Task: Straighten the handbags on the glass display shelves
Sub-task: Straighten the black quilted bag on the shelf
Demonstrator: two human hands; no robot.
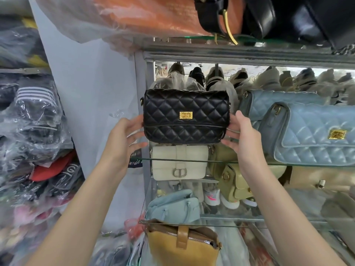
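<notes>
A black quilted handbag [185,116] with a gold clasp stands upright at the left end of a glass shelf [249,162]. My left hand [124,135] is at its left side and my right hand [241,131] at its right side, fingers spread and touching the bag's lower corners. To the right on the same shelf lies a blue quilted handbag [311,135], with a second blue bag [269,104] behind it. One shelf down stand a cream handbag [179,163] and an olive handbag [232,183]. Lower still are a pale blue bag [172,206] and a mustard bag [182,246].
Black bags [269,14] rest on the top shelf overhead, beside an orange item wrapped in plastic [144,14]. Plastic-wrapped clothes [32,131] are piled at the left. A metal shelf post [140,83] runs down beside the black bag. A beige bag [322,179] sits at lower right.
</notes>
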